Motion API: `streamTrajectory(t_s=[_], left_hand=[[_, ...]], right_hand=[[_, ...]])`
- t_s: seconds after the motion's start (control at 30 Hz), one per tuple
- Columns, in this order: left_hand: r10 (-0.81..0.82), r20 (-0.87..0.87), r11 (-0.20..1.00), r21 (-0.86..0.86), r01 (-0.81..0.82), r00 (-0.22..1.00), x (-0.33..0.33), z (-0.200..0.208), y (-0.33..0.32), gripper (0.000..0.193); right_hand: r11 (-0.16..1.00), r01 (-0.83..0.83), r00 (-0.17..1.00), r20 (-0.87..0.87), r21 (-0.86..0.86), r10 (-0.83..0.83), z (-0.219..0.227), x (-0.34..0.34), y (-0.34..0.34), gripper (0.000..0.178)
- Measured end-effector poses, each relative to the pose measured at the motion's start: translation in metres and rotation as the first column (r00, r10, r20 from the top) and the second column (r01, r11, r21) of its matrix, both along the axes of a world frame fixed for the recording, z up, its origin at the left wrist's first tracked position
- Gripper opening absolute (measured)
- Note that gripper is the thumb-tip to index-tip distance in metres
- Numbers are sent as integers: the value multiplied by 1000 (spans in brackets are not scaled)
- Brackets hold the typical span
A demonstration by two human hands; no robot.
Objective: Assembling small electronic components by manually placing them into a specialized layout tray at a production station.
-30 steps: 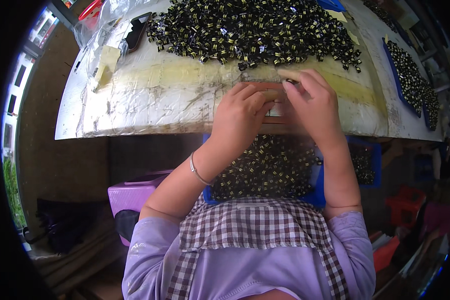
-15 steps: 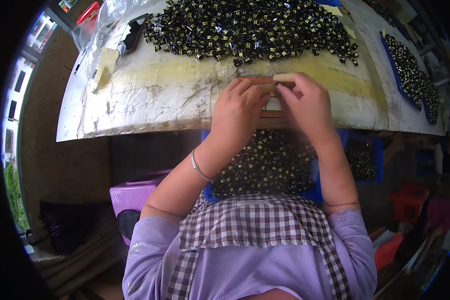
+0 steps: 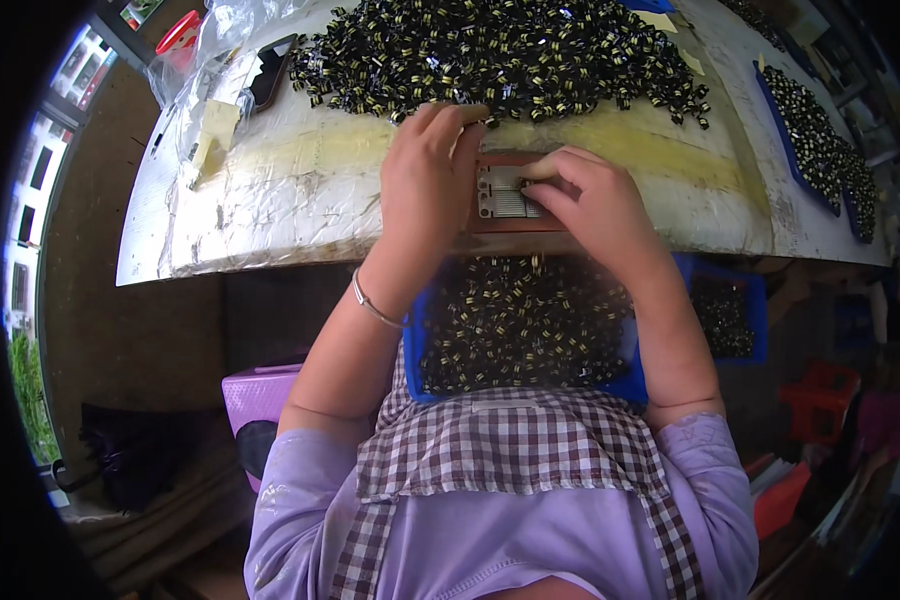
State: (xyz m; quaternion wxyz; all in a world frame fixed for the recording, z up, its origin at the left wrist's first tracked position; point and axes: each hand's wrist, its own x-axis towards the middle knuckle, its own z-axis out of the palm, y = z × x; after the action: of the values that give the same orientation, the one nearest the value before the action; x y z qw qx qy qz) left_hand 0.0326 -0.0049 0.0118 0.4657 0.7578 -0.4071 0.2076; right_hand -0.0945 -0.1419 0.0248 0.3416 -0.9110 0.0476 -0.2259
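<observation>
My left hand [image 3: 425, 175] reaches to the near edge of a large pile of small black parts with yellow bands [image 3: 490, 60]. Its thumb and forefinger are bent but apart, the tips beside parts at the pile's edge. On my right, my right hand [image 3: 595, 195] pinches a small dark part [image 3: 522, 184] between thumb and forefinger. That part sits over a metal plate with fine parallel grooves [image 3: 505, 190], set in a reddish-brown block [image 3: 510, 158] at the table's front. The fingers partly cover the part and the plate's right side.
A blue bin [image 3: 417, 370] of similar parts is below the table edge, before my apron. Another blue bin [image 3: 758, 320] stands to its right. Blue trays [image 3: 798, 165] with parts lie far right. A phone [image 3: 268, 72] and clear plastic [image 3: 230, 30] lie at the table's left.
My left hand has left the grooved plate and moved left and away to the pile's edge. The right hand has come slightly nearer, over the plate, which now shows more fully.
</observation>
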Motion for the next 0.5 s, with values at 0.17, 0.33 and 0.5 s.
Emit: streamTrajectory(t_s=[0.17,0.33,0.5], left_hand=[[5,-61,977,215,8,998,21,-7,0,14],[-79,-115,993,74,88,990,-10,-4,1,7],[-159,-101,971,161,174,982,-21,-9,16,10]], right_hand=[[1000,-2,1000,-26,15,3,4,2,3,14],[1000,30,999,29,2,-30,-7,-2,5,14],[992,-43,997,70,115,35,-7,-3,-3,15]])
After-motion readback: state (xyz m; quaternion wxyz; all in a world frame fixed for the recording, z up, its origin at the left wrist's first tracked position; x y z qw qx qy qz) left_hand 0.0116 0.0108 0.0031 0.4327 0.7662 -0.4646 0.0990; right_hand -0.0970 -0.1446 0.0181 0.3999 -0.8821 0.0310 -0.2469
